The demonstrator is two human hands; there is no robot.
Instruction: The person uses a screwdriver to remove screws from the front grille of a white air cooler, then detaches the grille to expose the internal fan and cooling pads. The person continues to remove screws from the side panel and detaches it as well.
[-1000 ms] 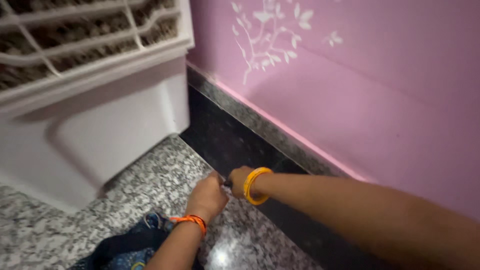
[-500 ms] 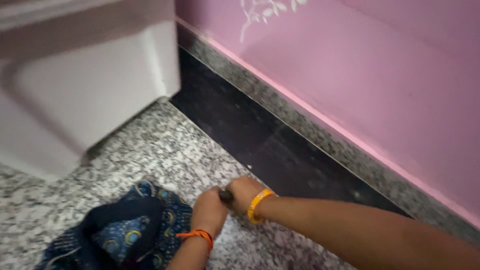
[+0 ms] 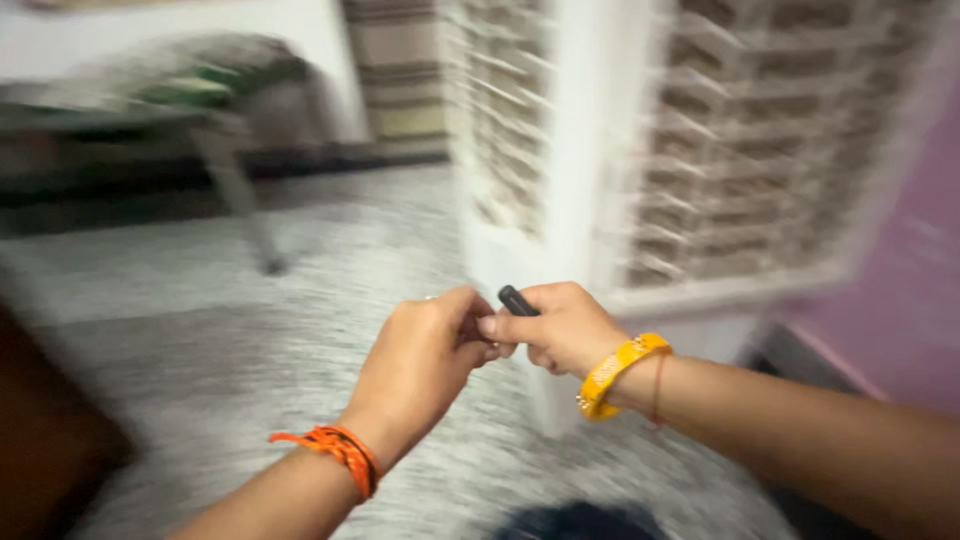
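Gripping small black stick (image 3: 517, 300) in right hand (image 3: 562, 327); left hand (image 3: 425, 362) touching.

1. There is a single view, from a camera worn on the person's head.
2. It faces forward and slightly down, across a speckled granite floor (image 3: 300, 300) toward a tall white air cooler (image 3: 640, 200) and a pink wall (image 3: 900, 300) at the right edge.
3. It sits close to the person's own forearms: the left hand (image 3: 425, 360) and right hand (image 3: 560, 325) meet near the middle of the frame.
4. Farther off, at upper left, a table (image 3: 150, 110) shows, heavily smeared by motion blur.
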